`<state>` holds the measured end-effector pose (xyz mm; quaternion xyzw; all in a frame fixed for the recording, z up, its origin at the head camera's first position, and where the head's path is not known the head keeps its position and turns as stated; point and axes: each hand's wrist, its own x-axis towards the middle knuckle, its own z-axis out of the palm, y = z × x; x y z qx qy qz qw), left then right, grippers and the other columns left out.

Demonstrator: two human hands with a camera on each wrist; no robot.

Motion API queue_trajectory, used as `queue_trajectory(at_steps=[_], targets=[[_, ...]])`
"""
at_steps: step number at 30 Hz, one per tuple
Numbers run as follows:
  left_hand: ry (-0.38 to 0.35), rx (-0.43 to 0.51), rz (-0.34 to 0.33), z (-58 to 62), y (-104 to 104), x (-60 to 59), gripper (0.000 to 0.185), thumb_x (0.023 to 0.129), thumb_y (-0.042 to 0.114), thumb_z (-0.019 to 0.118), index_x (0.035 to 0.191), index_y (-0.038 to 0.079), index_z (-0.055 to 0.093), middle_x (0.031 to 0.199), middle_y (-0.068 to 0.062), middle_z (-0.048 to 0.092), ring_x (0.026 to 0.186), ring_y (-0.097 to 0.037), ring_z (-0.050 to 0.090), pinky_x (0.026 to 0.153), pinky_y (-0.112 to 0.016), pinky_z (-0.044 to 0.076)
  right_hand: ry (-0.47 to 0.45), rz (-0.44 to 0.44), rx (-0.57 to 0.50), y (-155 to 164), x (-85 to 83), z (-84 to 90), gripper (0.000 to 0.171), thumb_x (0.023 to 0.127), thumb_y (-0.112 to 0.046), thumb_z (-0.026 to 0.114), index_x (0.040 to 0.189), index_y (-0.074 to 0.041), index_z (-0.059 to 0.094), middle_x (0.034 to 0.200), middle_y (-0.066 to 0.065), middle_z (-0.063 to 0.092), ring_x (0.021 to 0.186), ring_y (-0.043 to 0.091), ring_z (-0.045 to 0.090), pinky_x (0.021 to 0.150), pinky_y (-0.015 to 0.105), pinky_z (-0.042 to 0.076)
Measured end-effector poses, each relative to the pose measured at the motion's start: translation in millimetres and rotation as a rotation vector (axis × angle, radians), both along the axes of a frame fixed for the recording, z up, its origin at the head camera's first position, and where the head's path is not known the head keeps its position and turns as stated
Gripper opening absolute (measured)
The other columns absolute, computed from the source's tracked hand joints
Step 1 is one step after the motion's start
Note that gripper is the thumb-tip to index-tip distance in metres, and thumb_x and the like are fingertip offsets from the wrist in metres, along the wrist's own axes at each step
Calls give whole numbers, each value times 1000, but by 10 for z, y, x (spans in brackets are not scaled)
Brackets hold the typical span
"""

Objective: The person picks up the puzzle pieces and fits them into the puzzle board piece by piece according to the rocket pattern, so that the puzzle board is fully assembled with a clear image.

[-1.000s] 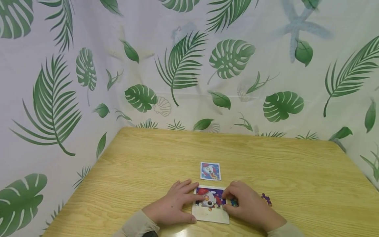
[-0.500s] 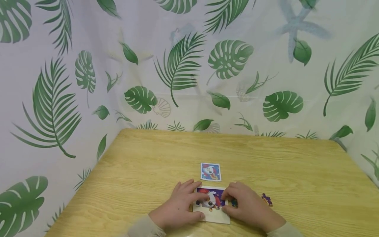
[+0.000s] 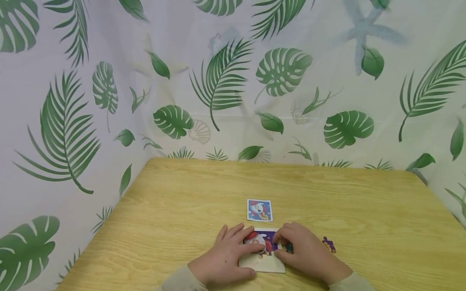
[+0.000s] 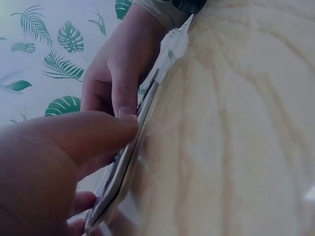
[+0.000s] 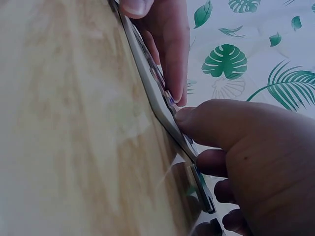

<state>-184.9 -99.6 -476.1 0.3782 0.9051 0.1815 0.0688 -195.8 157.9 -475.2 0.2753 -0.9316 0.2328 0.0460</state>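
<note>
A small puzzle board (image 3: 263, 262) with a rocket picture lies near the front edge of the wooden table (image 3: 182, 194). My left hand (image 3: 247, 251) lies over its left half, fingers stretched flat on the placed pieces and thumb at the near edge. My right hand (image 3: 278, 247) sits at the board's right edge with curled fingers. Its thumb and forefinger pinch a coloured puzzle piece (image 3: 289, 247). The left wrist view shows my left thumb (image 4: 74, 142) against the board's edge (image 4: 142, 123). In the right wrist view my right thumb (image 5: 216, 123) presses on the board (image 5: 157, 88).
A small picture card (image 3: 259, 210) showing the same rocket lies just beyond the board. One loose purple piece (image 3: 329, 244) rests on the table to the right of my right hand. Leaf-patterned curtains (image 3: 225, 81) close off the table's back and sides.
My left hand has slid to the right, further over the board, and covers more of the picture. The right hand has stayed almost in place at the right edge.
</note>
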Motion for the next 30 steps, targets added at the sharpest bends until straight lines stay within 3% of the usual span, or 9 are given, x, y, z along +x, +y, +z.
queue_trajectory(at_steps=[9,15,30], targets=[[39,-65,-28,7,10,13,62,85,63,49,142,50,27,155,0,14,141,-31,9,102,-68,7,1,1,8,2,-9,6,16,78,-37,74,88,-34,61,77,-18,48,73,4,44,66,23,41],[27,-81,-45,15,20,1,62,87,62,47,143,49,24,156,0,12,141,-29,6,103,-68,6,-10,-13,3,5,-9,1,16,79,-37,73,90,-33,62,78,-19,49,74,4,44,67,24,42],[29,-51,-41,15,-18,17,55,88,55,51,139,51,32,155,-2,16,141,-31,8,102,-68,7,-24,-50,47,-41,-5,-20,17,79,-42,72,88,-36,60,78,-20,48,75,3,42,68,25,41]])
